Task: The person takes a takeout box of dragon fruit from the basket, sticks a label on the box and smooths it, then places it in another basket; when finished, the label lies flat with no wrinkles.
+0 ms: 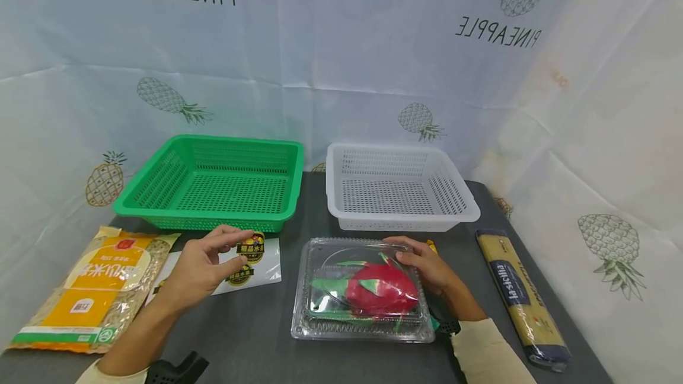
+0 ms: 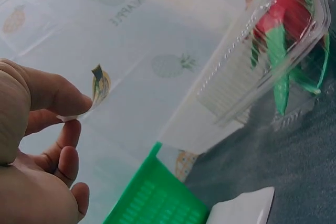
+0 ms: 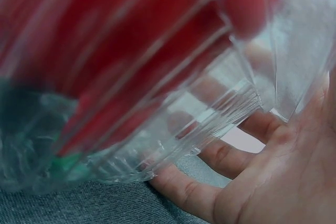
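Observation:
In the head view my left hand pinches a small round black-and-gold sticker between thumb and fingers, above a white sticker sheet. The left wrist view has this sticker curling up from the fingertips. A clear plastic clamshell box stands on the table with its lid down, a red dragon fruit with green tips inside. My right hand grips the box's right side. In the right wrist view, the fingers curl under and around the box's ridged edge, partly seen through the plastic.
A green basket and a white basket stand at the back of the dark table. To the left lies a yellow bag of grain; to the right, a long spaghetti pack. A small yellow item peeks out behind my right hand.

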The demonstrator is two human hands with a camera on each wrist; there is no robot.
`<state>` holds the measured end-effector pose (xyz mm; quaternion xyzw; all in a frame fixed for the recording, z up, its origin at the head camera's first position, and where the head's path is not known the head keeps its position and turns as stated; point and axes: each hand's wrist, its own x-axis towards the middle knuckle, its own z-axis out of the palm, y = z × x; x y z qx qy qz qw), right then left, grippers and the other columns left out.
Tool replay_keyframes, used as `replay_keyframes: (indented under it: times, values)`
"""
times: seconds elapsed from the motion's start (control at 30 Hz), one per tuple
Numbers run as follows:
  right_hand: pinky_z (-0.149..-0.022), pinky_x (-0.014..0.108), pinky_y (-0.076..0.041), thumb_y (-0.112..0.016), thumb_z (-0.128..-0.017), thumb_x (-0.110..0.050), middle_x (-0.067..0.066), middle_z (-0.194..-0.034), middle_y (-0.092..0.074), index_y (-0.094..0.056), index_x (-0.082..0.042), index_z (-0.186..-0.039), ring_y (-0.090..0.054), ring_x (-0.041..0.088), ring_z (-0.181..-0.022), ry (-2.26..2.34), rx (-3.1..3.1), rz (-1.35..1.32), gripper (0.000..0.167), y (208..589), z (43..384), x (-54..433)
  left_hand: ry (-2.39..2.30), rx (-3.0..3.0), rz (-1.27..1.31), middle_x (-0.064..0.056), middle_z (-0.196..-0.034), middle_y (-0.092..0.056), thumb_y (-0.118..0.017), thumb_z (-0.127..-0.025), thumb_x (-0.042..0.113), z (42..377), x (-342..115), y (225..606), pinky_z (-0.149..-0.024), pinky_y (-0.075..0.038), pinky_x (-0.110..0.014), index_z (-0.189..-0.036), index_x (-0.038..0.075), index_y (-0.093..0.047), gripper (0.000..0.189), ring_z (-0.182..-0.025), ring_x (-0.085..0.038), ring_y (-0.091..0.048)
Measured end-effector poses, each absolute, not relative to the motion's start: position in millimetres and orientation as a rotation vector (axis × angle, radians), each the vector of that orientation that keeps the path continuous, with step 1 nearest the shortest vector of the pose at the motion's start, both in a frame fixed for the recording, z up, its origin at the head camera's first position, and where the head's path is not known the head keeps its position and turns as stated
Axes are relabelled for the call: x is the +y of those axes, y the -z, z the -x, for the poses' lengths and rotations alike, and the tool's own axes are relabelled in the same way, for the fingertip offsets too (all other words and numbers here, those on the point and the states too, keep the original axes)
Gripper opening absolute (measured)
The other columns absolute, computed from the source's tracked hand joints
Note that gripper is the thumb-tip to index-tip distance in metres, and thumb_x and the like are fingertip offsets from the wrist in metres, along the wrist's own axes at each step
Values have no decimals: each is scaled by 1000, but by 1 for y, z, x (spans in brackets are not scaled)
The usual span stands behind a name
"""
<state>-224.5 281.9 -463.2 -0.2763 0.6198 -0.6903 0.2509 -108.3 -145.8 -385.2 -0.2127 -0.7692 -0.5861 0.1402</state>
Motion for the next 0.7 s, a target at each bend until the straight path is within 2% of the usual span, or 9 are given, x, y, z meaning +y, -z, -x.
replay_keyframes:
  times: [0.17, 0.27, 0.33, 0.4, 0.47, 0.57, 0.7]
  values:
    - [-78, 51, -51, -47, -100, -10, 17, -123, -56, -46, 1, -138, -63, 33, -103, 1877, 1697, 756, 40, 463, 225, 282, 1691, -2195, 646, -20, -109, -56, -65, -80, -19, 109, -138, 384, -48, -34, -30, -121, -12, -61, 41, -91, -12, -51]
    - [-78, 52, -51, -47, -100, -11, 18, -124, -55, -44, 2, -139, -63, 33, -103, 1870, 1711, 754, 41, 463, 225, 283, 1707, -2209, 647, -21, -110, -55, -65, -81, -17, 109, -134, 382, -45, -32, -31, -121, -11, -61, 41, -67, -9, -47]
    - [-78, 52, -51, -48, -100, -11, 19, -124, -55, -44, 3, -139, -63, 33, -103, 1868, 1718, 749, 41, 462, 224, 283, 1709, -2228, 641, -20, -111, -55, -66, -82, -15, 109, -131, 381, -44, -32, -31, -122, -9, -62, 40, -53, -7, -39]
    - [-78, 52, -51, -48, -100, -11, 19, -124, -55, -44, 2, -139, -63, 33, -103, 1870, 1716, 747, 41, 461, 224, 283, 1703, -2248, 634, -18, -112, -55, -66, -83, -13, 110, -128, 380, -42, -31, -31, -122, -7, -63, 40, -51, -9, -36]
    - [-78, 51, -51, -48, -100, -11, 18, -124, -55, -44, 2, -139, -63, 33, -103, 1874, 1708, 747, 41, 460, 224, 283, 1699, -2261, 632, -16, -113, -56, -67, -83, -11, 110, -124, 379, -42, -31, -31, -122, -5, -64, 40, -64, -12, -44]
    - [-78, 51, -51, -47, -100, -10, 17, -124, -56, -43, 3, -139, -63, 32, -103, 1879, 1688, 755, 41, 460, 224, 282, 1713, -2256, 637, -16, -113, -57, -67, -83, -11, 112, -119, 379, -43, -32, -30, -122, -6, -63, 40, -89, -17, -47]
    - [-79, 51, -50, -46, -100, -8, 15, -124, -57, -41, 4, -140, -63, 32, -103, 1875, 1684, 765, 42, 461, 224, 281, 1774, -2222, 656, -19, -114, -56, -66, -83, -14, 114, -112, 381, -50, -40, -26, -122, -10, -61, 40, -98, -18, -48]
